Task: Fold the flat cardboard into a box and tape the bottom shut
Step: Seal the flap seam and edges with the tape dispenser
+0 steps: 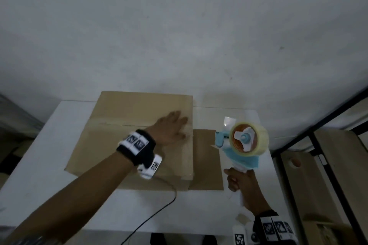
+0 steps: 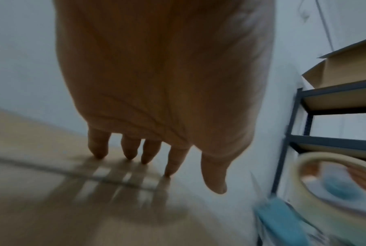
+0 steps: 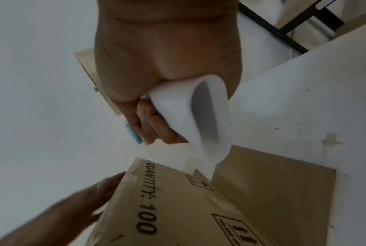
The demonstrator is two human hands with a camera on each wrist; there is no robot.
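A brown cardboard box (image 1: 123, 145) stands on the white table (image 1: 39, 165) with its closed flaps facing up; a seam (image 1: 119, 124) runs across them. My left hand (image 1: 171, 127) lies flat on the flaps near the box's right edge, fingers straight (image 2: 133, 149). My right hand (image 1: 239, 183) grips the white handle (image 3: 199, 113) of a blue tape dispenser (image 1: 243, 145) with a clear tape roll, held upright to the right of the box. A loose flap (image 1: 207, 159) lies on the table beside the box. Printed text "QUANTITY: 1000" (image 3: 146, 199) shows on the box's side.
A dark metal shelf rack (image 2: 304, 116) holding cardboard stands to the right of the table. A black cable (image 1: 155, 213) runs from my left wrist over the table's near edge. A white wall rises behind the table.
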